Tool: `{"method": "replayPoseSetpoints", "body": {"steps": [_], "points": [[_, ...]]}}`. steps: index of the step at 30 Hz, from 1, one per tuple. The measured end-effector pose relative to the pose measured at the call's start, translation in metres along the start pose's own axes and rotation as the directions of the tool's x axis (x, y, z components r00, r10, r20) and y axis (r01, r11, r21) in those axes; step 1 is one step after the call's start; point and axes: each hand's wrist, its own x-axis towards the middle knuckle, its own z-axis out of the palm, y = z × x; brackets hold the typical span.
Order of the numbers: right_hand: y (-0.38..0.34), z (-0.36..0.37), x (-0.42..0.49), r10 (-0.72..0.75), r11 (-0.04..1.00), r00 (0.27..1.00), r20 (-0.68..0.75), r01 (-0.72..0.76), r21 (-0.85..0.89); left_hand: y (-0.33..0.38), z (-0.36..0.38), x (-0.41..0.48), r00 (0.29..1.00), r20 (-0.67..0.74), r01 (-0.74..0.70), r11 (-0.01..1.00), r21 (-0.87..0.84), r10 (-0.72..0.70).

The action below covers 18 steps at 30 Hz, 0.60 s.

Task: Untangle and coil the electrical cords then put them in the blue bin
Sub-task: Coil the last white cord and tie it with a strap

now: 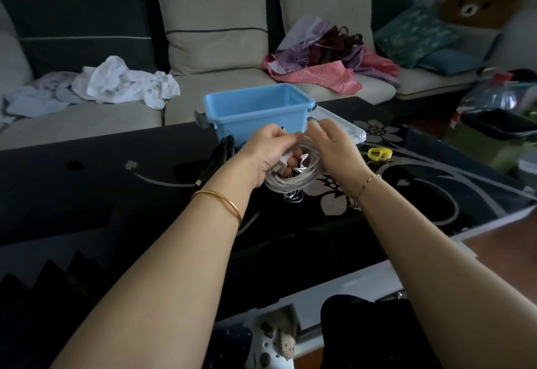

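Two hands meet over the dark table (116,194) with a coiled white cord (293,178) between them. The left hand (267,153) has its fingers curled round the left side of the coil and round a white plug tucked against it. The right hand (331,148) bends its fingers over the top right of the loops and seems to pinch them there, though those fingertips are blurred. The coil hangs as a flattened ring, its long axis running roughly from eight o'clock to two o'clock, and short bits of wire tie stick out at its lower edge. The blue bin (255,124) stands on the table at twelve o'clock from the hands, just beyond the knuckles, its long side running nine to three, its open mouth up. Both hands are about equally near it, the right perhaps a shade closer to the rim. No cord shows in the part of its inside that can be seen; the front wall hides the floor. A clear lid (343,124) lies at the bin's three o'clock. One black cord (220,153) rests on the table at nine o'clock from the left hand, not yet binned. A yellow band (380,154) lies at three o'clock from the right hand. I judge the white coil nearly ready to go forward and down into the bin.
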Motion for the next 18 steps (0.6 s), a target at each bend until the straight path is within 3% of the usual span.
{"method": "replayPoseSetpoints", "body": {"steps": [2, 4, 6, 9, 12, 18], "points": [[0.007, -0.011, 0.005, 0.143, 0.975, 0.99, -0.009, -0.14, 0.17, -0.004, 0.006, 0.007, 1.0, -0.016, -0.023, 0.999, 0.041, 0.024], [0.025, -0.023, 0.014, 0.258, 0.95, 0.956, -0.138, -0.225, 0.214, -0.006, 0.01, 0.013, 0.998, -0.035, -0.045, 0.997, 0.068, 0.047], [0.053, -0.033, 0.024, 0.237, 0.956, 0.925, -0.297, -0.276, -0.096, -0.006, 0.011, 0.017, 0.996, -0.046, -0.067, 0.994, 0.089, 0.071], [0.092, -0.041, 0.031, 0.296, 0.767, 0.911, -0.288, -0.406, -0.497, -0.004, 0.013, 0.024, 0.994, -0.045, -0.098, 0.989, 0.107, 0.103], [0.105, -0.042, 0.043, 0.311, 0.665, 0.913, -0.264, -0.408, -0.626, -0.001, 0.014, 0.031, 0.993, -0.035, -0.107, 0.989, 0.097, 0.111], [0.113, -0.044, 0.071, 0.437, 0.529, 0.863, -0.255, -0.475, -0.703, -0.005, 0.011, 0.035, 0.994, -0.035, -0.098, 0.992, 0.076, 0.101]]}}
